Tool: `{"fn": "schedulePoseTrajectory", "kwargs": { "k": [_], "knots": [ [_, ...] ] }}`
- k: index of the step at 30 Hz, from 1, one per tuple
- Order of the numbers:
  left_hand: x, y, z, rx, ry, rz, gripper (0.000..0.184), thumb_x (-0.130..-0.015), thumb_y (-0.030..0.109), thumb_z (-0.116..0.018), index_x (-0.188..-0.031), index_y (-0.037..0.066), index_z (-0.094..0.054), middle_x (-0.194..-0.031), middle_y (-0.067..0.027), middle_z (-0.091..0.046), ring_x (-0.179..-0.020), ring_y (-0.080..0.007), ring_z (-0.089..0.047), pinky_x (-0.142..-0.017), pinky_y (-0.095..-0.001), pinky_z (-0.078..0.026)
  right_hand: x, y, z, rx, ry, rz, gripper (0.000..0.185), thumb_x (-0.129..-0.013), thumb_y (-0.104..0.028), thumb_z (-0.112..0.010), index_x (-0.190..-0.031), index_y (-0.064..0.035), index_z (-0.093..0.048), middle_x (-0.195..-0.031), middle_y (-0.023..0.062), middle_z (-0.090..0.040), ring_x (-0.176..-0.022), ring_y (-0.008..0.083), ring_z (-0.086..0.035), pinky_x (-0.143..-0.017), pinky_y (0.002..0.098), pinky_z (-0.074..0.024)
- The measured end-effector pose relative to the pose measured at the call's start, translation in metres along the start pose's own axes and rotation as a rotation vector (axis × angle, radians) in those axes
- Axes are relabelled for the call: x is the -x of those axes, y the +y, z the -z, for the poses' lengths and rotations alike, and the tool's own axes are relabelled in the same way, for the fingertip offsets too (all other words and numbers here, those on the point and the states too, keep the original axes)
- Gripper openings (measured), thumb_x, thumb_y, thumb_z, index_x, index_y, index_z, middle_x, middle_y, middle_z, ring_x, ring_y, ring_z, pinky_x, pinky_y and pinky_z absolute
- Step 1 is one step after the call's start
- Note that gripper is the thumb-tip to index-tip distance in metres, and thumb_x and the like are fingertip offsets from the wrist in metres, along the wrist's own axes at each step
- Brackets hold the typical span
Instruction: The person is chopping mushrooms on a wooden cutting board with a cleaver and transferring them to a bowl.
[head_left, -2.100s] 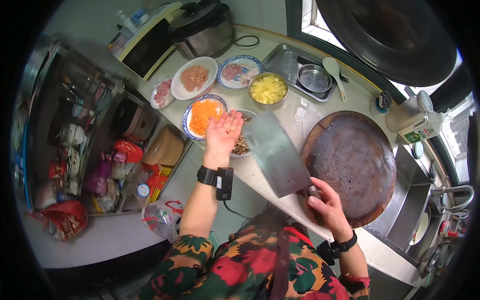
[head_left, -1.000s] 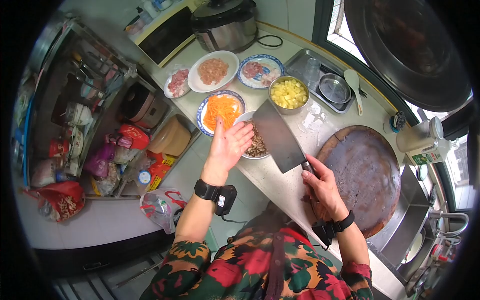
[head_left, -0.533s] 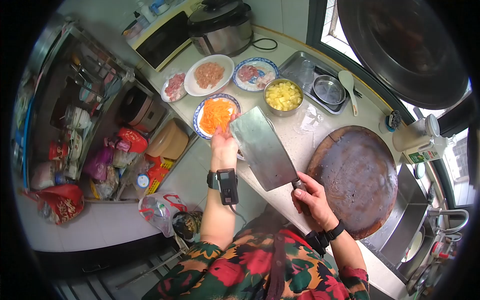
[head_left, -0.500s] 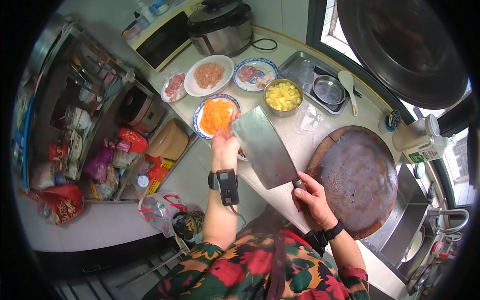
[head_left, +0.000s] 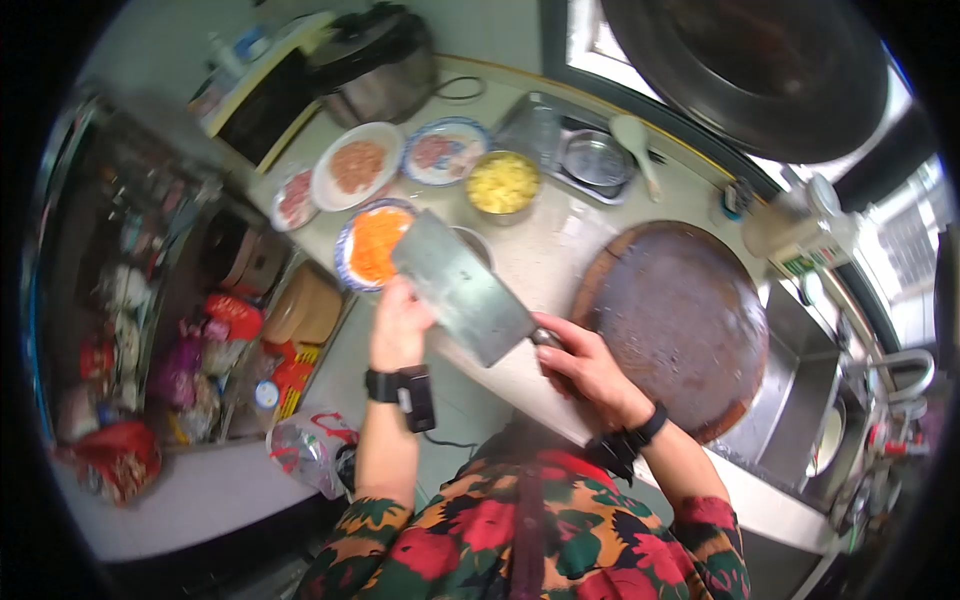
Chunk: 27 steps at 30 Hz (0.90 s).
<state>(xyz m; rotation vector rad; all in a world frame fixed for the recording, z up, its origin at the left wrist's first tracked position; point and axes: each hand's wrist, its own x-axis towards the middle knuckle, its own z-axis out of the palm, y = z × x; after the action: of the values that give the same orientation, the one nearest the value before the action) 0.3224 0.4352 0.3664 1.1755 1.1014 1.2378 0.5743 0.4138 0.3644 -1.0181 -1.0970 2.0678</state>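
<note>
My right hand grips the dark handle of a broad cleaver, whose blade points up and left over the counter edge. Beside the blade's left edge is my left hand; its fingers are mostly hidden behind the steel, and whether they press on it I cannot tell. Just beyond the blade's tip lies a blue-rimmed plate of shredded carrot. A bowl shows partly behind the blade. Right of my right hand rests a round, wet, dark chopping board.
Behind stand a bowl of yellow cubes, a plate of minced meat, two more meat plates and a metal tray. A pressure cooker is at the back. The sink is right; a shelf with bags is left.
My view has turned, so the counter things appear further left. The cleaver stays in my right hand, now tilted more to the left, with my left hand lower along its edge.
</note>
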Motion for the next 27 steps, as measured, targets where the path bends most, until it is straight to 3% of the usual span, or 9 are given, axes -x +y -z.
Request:
{"fn": "schedulePoseTrajectory", "kwargs": {
  "k": [2,4,5,8,10,11,14,18,27],
  "knots": [
    [-0.032,-0.066,0.050,0.944,0.274,0.387,0.034,-0.090,0.005,-0.044,-0.124,-0.003,-0.043,-0.122,-0.0170,-0.051,-0.114,-0.0270,-0.050,-0.098,-0.0389,-0.042,0.001,-0.001,-0.002,0.093,0.062,-0.019,0.045,-0.087,-0.018,-0.058,-0.130,-0.0124,-0.047,-0.070,-0.0005,-0.051,-0.050,0.0064,-0.046,-0.045,0.0216,-0.0394],
    [-0.020,-0.020,0.022,0.686,0.650,0.384,0.043,-0.084,-0.004,-0.050,-0.126,-0.003,-0.039,-0.124,-0.0199,-0.046,-0.117,-0.0304,-0.046,-0.102,-0.0432,-0.036,0.001,0.006,-0.002,0.275,0.133,0.085,0.045,-0.087,-0.022,-0.059,-0.130,-0.0121,-0.048,-0.073,0.0012,-0.054,-0.054,0.0072,-0.048,-0.050,0.0235,-0.0433],
    [-0.016,-0.010,0.015,0.566,0.691,0.301,0.042,-0.083,-0.003,-0.053,-0.124,-0.004,-0.041,-0.122,-0.0185,-0.048,-0.116,-0.0276,-0.046,-0.099,-0.0397,-0.039,0.003,0.013,-0.001,0.455,0.182,0.265,0.046,-0.087,-0.023,-0.058,-0.130,-0.0109,-0.046,-0.077,0.0026,-0.056,-0.057,0.0075,-0.049,-0.052,0.0242,-0.0446],
    [-0.014,-0.026,0.004,0.228,0.689,0.142,0.037,-0.084,0.000,-0.055,-0.119,-0.004,-0.046,-0.116,-0.0156,-0.053,-0.106,-0.0223,-0.053,-0.089,-0.0323,-0.046,0.029,0.007,0.000,0.247,0.181,0.017,0.047,-0.087,-0.022,-0.060,-0.130,-0.0108,-0.045,-0.081,0.0026,-0.058,-0.060,0.0070,-0.050,-0.054,0.0236,-0.0451],
    [-0.021,-0.034,0.007,0.105,0.728,0.164,0.030,-0.084,0.002,-0.058,-0.112,-0.004,-0.053,-0.106,-0.0124,-0.058,-0.093,-0.0166,-0.057,-0.078,-0.0258,-0.049,0.038,0.030,0.015,0.172,0.242,0.245,0.048,-0.086,-0.021,-0.061,-0.130,-0.0087,-0.044,-0.081,0.0017,-0.058,-0.057,0.0071,-0.049,-0.052,0.0232,-0.0442],
    [-0.019,-0.032,0.003,0.095,0.712,0.176,0.030,-0.084,0.002,-0.058,-0.112,-0.004,-0.053,-0.106,-0.0124,-0.058,-0.093,-0.0166,-0.057,-0.078,-0.0258,-0.049,0.043,0.039,0.024,0.176,0.285,0.379,0.045,-0.086,-0.020,-0.062,-0.126,-0.0066,-0.045,-0.078,0.0009,-0.056,-0.053,0.0065,-0.047,-0.047,0.0226,-0.0413],
    [-0.018,-0.018,-0.040,0.291,0.389,0.101,0.026,-0.083,0.003,-0.060,-0.107,-0.004,-0.057,-0.094,-0.0094,-0.061,-0.081,-0.0133,-0.058,-0.074,-0.0231,-0.048,0.092,0.034,0.047,-0.043,0.449,0.145,0.042,-0.084,-0.016,-0.063,-0.121,-0.0053,-0.045,-0.069,0.0005,-0.053,-0.045,0.0071,-0.045,-0.038,0.0220,-0.0357],
    [-0.021,-0.054,-0.090,0.202,0.104,0.366,0.024,-0.081,0.004,-0.062,-0.104,-0.003,-0.058,-0.091,-0.0077,-0.062,-0.079,-0.0130,-0.059,-0.073,-0.0233,-0.049,0.153,0.046,0.078,0.025,0.795,0.141,0.044,-0.082,-0.012,-0.066,-0.119,-0.0050,-0.043,-0.059,0.0002,-0.050,-0.039,0.0084,-0.045,-0.033,0.0219,-0.0348],
    [0.000,-0.068,-0.197,-0.361,-0.368,0.053,0.023,-0.074,0.005,-0.062,-0.096,0.000,-0.063,-0.084,-0.0100,-0.061,-0.073,-0.0173,-0.060,-0.070,-0.0280,-0.049,0.213,0.092,0.088,-0.208,1.007,0.091,0.047,-0.088,-0.017,-0.059,-0.128,-0.0021,-0.039,-0.062,0.0037,-0.051,-0.041,0.0102,-0.047,-0.033,0.0226,-0.0383]
  ]
}}
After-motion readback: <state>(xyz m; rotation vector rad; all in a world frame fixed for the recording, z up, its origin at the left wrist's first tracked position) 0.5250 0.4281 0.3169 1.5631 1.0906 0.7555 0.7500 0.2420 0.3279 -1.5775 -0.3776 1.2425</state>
